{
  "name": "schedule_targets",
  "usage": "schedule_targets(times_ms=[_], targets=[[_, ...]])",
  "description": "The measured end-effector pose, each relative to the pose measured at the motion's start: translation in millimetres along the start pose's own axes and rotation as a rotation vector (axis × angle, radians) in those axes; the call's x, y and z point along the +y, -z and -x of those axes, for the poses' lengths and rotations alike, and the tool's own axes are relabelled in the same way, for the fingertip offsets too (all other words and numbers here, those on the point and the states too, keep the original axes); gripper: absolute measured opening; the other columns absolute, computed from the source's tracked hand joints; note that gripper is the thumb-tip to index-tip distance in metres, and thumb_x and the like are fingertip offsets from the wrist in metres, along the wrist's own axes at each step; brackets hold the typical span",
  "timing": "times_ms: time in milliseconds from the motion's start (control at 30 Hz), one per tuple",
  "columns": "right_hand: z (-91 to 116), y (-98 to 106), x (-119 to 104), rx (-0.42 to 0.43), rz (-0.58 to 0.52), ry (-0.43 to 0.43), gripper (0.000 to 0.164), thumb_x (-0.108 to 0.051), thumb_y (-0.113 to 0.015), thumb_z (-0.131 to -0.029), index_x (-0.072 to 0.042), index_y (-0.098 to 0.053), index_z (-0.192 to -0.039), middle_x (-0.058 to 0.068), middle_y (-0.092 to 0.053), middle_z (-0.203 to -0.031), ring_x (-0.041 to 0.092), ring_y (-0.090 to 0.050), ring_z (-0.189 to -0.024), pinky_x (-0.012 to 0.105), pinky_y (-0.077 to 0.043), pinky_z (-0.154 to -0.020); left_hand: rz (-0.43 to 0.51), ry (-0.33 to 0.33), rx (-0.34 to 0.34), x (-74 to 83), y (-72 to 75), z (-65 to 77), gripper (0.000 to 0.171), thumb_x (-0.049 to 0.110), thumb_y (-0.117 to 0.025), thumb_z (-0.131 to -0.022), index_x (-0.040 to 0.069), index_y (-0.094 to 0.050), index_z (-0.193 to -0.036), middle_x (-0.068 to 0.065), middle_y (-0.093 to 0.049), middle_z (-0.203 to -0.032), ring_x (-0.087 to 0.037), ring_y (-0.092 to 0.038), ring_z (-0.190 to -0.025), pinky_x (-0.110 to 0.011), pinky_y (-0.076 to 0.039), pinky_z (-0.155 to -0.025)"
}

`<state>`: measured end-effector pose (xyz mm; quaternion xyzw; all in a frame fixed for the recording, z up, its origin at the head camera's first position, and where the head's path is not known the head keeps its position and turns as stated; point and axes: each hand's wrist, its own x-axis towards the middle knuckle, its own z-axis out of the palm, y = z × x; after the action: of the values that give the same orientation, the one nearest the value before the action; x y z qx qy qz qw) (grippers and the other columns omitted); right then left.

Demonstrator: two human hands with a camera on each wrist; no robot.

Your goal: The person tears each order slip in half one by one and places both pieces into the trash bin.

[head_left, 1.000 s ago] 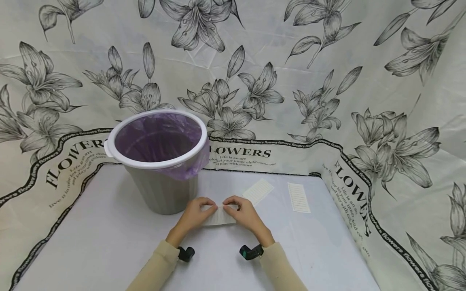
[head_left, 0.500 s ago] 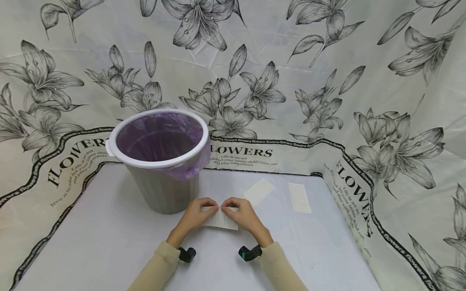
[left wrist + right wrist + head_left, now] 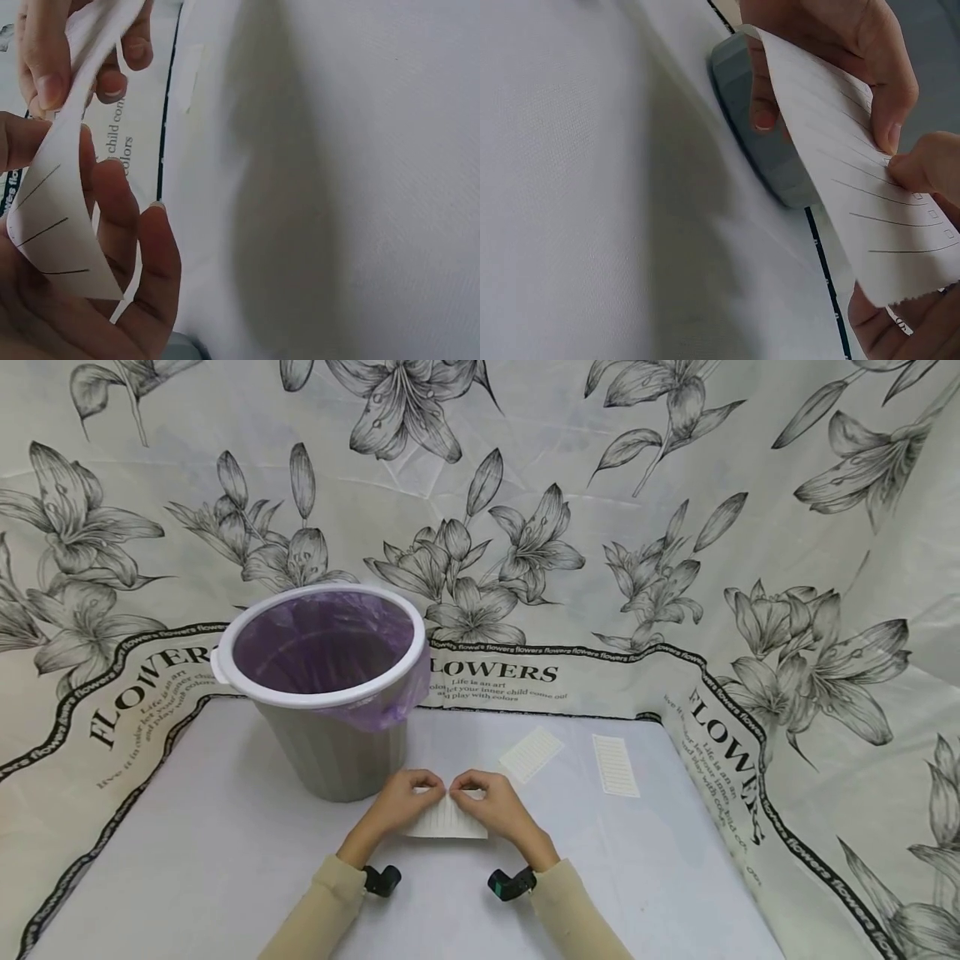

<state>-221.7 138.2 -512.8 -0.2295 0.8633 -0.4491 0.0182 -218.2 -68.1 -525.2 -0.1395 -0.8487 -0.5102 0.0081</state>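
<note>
A white checklist sheet (image 3: 447, 824), with ruled lines and small boxes along one edge, is held between both hands. My left hand (image 3: 408, 797) pinches its upper edge between thumb and fingers. Right beside it, my right hand (image 3: 487, 802) pinches the same edge, the two thumb tips almost meeting. In the right wrist view the sheet (image 3: 847, 172) bows slightly and looks whole, one short end finely serrated. The left wrist view shows the sheet (image 3: 64, 225) curving, with fingers (image 3: 157, 255) behind it and its shadow on the tabletop.
A grey bin (image 3: 333, 756) with a white rim and purple liner stands behind my left hand. Two more lined sheets lie on the white table, one tilted (image 3: 531, 754) and one near-upright (image 3: 616, 765). Flower-printed cloth (image 3: 480, 560) surrounds the table's back and sides.
My hands have drawn closer together along the sheet's upper edge. The sheet has tilted, so more of its face shows below the hands. The bin and the two lying sheets stay put.
</note>
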Motion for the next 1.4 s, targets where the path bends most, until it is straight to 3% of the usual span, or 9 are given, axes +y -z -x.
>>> schedule_targets(times_ms=[300, 433, 600, 733, 1033, 1267, 1400], targets=[[2.2, 1.1, -0.9, 0.018, 0.003, 0.028, 0.006, -0.017, -0.072, -0.097, -0.014, -0.077, -0.099, -0.002, -0.078, -0.100, 0.018, -0.071, -0.104, 0.041, -0.057, -0.095, 0.003, 0.056, -0.045, 0.0, 2.3, 1.4, 0.017, 0.022, -0.067, -0.097, 0.011, -0.079, -0.094, -0.002, -0.078, -0.102, -0.022, -0.069, -0.106, -0.050, -0.051, -0.100], [1.6, 3.1, 4.2, 0.053, 0.018, 0.026, 0.007, -0.017, -0.073, -0.096, -0.015, -0.079, -0.100, 0.000, -0.079, -0.101, 0.011, -0.069, -0.095, 0.029, -0.056, -0.082, 0.014, 0.048, -0.055, -0.3, 5.0, 3.1, 0.017, 0.023, -0.068, -0.098, 0.010, -0.079, -0.096, -0.003, -0.078, -0.103, -0.025, -0.069, -0.108, -0.052, -0.052, -0.101], [0.9, 6.7, 6.5, 0.049, 0.008, -0.001, 0.007, -0.019, -0.074, -0.096, -0.015, -0.079, -0.099, 0.000, -0.078, -0.099, 0.007, -0.060, -0.081, 0.019, -0.045, -0.066, 0.037, 0.034, -0.052, -0.3, 7.8, 4.5, 0.015, 0.022, -0.072, -0.097, 0.009, -0.080, -0.096, -0.006, -0.078, -0.104, -0.027, -0.070, -0.108, -0.052, -0.054, -0.099], [0.7, 8.5, 8.2, 0.014, -0.002, -0.004, 0.011, -0.020, -0.073, -0.097, -0.012, -0.079, -0.102, 0.002, -0.078, -0.102, 0.006, -0.059, -0.083, 0.019, -0.046, -0.067, 0.013, 0.031, -0.029, -0.8, 8.9, 6.4, 0.014, 0.021, -0.073, -0.096, 0.009, -0.080, -0.096, -0.006, -0.078, -0.102, -0.026, -0.071, -0.105, -0.051, -0.055, -0.096], [-0.2, 6.9, 10.7, -0.007, -0.002, -0.003, 0.007, -0.020, -0.073, -0.097, -0.015, -0.078, -0.099, 0.000, -0.078, -0.099, 0.006, -0.061, -0.082, 0.019, -0.049, -0.067, -0.007, 0.115, 0.025, -2.6, 9.4, 8.3, 0.014, 0.023, -0.073, -0.095, 0.012, -0.082, -0.093, -0.002, -0.078, -0.100, -0.026, -0.071, -0.107, -0.051, -0.056, -0.096], [2.2, 7.1, 11.6, 0.010, -0.010, 0.010, 0.007, -0.018, -0.074, -0.096, -0.013, -0.078, -0.098, 0.001, -0.078, -0.096, 0.005, -0.064, -0.083, 0.021, -0.052, -0.070, 0.036, 0.151, 0.060, -9.0, 10.5, 10.6, 0.013, 0.017, -0.074, -0.093, 0.005, -0.081, -0.093, -0.006, -0.078, -0.092, -0.014, -0.070, -0.082, -0.029, -0.057, -0.072], [3.6, 10.5, 13.7, 0.047, -0.036, -0.002, 0.009, -0.016, -0.075, -0.095, -0.010, -0.078, -0.101, 0.003, -0.078, -0.096, 0.007, -0.066, -0.082, 0.023, -0.055, -0.073, 0.063, 0.171, 0.075, -13.3, 10.9, 11.2, 0.013, 0.016, -0.075, -0.093, 0.004, -0.080, -0.094, -0.007, -0.078, -0.091, -0.010, -0.067, -0.078, -0.024, -0.053, -0.067]])
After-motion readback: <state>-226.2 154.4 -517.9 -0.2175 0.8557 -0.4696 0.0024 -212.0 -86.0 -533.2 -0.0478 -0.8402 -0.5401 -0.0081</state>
